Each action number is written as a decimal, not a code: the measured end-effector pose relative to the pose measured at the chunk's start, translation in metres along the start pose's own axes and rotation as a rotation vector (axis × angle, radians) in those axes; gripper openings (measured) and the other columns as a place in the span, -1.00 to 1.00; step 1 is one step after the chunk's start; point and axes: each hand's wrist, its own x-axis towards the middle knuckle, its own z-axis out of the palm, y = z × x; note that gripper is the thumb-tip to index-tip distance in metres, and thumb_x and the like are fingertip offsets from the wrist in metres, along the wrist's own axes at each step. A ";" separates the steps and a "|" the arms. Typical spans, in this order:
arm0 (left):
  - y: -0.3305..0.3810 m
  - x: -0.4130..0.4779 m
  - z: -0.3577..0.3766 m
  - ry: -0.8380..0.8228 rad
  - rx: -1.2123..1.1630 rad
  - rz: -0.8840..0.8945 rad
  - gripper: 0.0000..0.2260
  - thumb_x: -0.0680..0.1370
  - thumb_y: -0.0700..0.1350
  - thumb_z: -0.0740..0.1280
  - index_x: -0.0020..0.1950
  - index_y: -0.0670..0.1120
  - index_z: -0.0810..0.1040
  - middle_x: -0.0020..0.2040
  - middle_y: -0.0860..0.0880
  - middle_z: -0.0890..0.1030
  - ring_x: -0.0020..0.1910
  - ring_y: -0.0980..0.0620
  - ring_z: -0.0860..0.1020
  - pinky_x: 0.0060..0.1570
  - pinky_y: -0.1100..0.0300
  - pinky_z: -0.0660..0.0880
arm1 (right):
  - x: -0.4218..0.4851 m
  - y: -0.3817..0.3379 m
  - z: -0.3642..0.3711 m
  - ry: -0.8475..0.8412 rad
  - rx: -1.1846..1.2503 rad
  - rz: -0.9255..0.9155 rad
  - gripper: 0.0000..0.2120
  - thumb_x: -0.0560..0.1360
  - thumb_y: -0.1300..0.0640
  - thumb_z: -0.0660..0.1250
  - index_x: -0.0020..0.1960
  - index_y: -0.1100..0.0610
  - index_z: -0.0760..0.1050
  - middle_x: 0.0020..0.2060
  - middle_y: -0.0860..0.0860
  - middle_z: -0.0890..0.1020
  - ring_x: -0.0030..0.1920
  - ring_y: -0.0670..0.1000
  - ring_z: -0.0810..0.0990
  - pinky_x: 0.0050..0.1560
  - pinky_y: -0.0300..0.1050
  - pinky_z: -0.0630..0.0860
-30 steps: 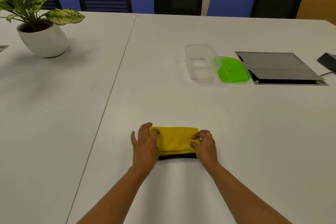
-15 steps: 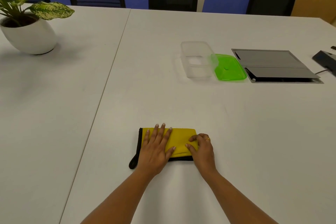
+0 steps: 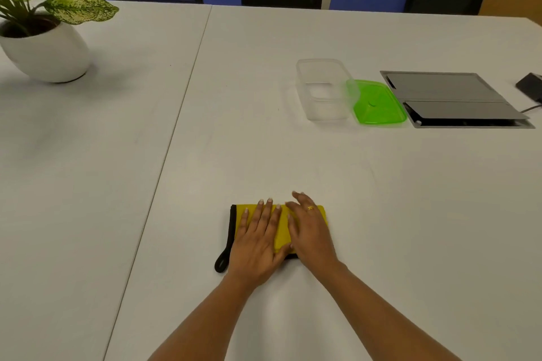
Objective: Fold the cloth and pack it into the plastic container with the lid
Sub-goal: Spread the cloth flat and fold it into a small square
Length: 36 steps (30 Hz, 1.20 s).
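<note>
As folded yellow cloth (image 3: 283, 231) lies flat toward near edge of white table (image 3: 381, 199), both hands rest on it. Left hand (image 3: 258, 240): fingers straight and spread, palm down on cloth's left half. Right hand (image 3: 311, 231): fingers straight, slightly blurred, over right half. Black hanging loop (image 3: 222, 261) shows at cloth's left end. Clear plastic container (image 3: 325, 113) stands uncovered, well apart, toward far right corner; green lid (image 3: 377, 105) just beside it on right. Potted plant (image 3: 47, 53) at far left corner.
</note>
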 end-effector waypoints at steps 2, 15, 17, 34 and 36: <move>-0.001 -0.002 0.001 0.005 0.000 0.018 -0.26 0.51 0.34 -0.13 0.43 -0.17 0.33 0.44 -0.14 0.35 0.43 -0.14 0.29 0.42 0.04 -0.16 | 0.005 0.005 0.006 -0.129 -0.142 -0.061 -0.63 0.62 0.11 0.04 0.41 0.07 0.29 0.49 -0.04 0.22 0.51 -0.04 0.08 0.49 -0.13 0.03; -0.003 -0.005 -0.002 -0.088 0.032 0.099 -0.23 0.52 0.33 -0.16 0.39 -0.25 0.34 0.41 -0.17 0.34 0.53 -0.03 -0.10 0.42 0.05 -0.20 | -0.008 0.007 0.007 -0.191 -0.637 -0.185 -0.51 0.49 -0.03 -0.03 0.28 0.08 0.49 0.27 -0.02 0.55 0.28 -0.02 0.51 0.21 0.05 0.49; -0.003 -0.005 0.000 -0.077 0.046 0.095 -0.24 0.49 0.33 -0.10 0.39 -0.24 0.32 0.41 -0.12 0.32 0.52 0.03 -0.14 0.42 0.06 -0.23 | -0.008 0.008 0.008 -0.180 -0.661 -0.172 -0.51 0.51 -0.02 -0.02 0.32 0.09 0.44 0.32 -0.01 0.50 0.33 -0.01 0.47 0.27 0.06 0.44; -0.026 -0.004 0.007 0.041 -0.268 0.220 -0.49 0.62 -0.13 0.07 0.51 -0.09 -0.08 0.48 0.10 -0.16 0.51 0.11 -0.20 0.33 0.45 -0.46 | -0.010 0.014 0.031 -0.217 -0.476 -0.121 -0.49 0.61 -0.04 -0.09 0.52 0.05 -0.10 0.54 0.01 -0.02 0.53 0.07 -0.13 0.46 0.10 -0.31; -0.024 -0.003 0.007 0.071 -0.284 0.184 -0.55 0.64 -0.15 0.02 0.52 -0.08 0.00 0.47 0.12 -0.12 0.51 0.12 -0.16 0.35 0.46 -0.44 | -0.010 0.014 0.031 -0.200 -0.485 -0.127 -0.49 0.61 -0.05 -0.07 0.52 0.06 -0.05 0.53 0.03 0.04 0.53 0.09 -0.07 0.45 0.13 -0.28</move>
